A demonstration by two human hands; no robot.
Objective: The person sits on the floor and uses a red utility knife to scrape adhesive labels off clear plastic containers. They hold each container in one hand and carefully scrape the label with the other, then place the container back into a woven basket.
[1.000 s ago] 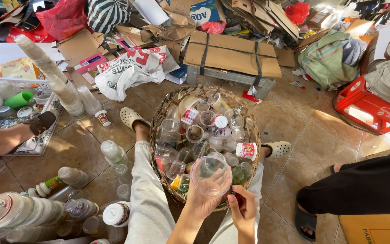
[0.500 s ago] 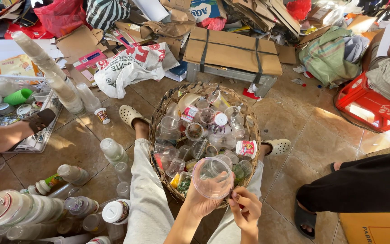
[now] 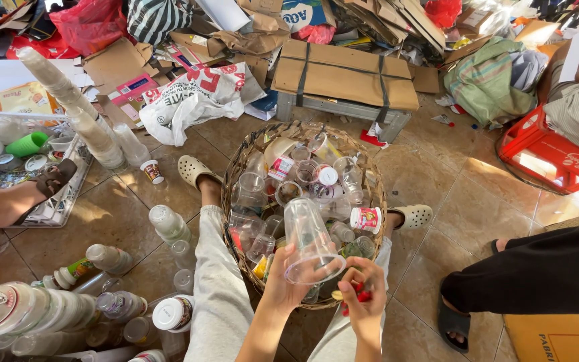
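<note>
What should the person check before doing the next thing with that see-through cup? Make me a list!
1. Left hand has a firm hold on the clear plastic cup: ok.
2. Cup is empty inside: ok, looks empty.
3. Right hand has a safe grip on the small red piece: cannot tell, fingers hide most of it.
4. Wicker basket sits steady between the legs: ok.
5. Room left in the basket: not ok, it is crowded with cups.

Bright daylight falls from the upper right; sunlit patches glare on the brown tiled floor (image 3: 437,181); soft shadows lie leftward; wide-angle bending at edges; focus sharp throughout.
</note>
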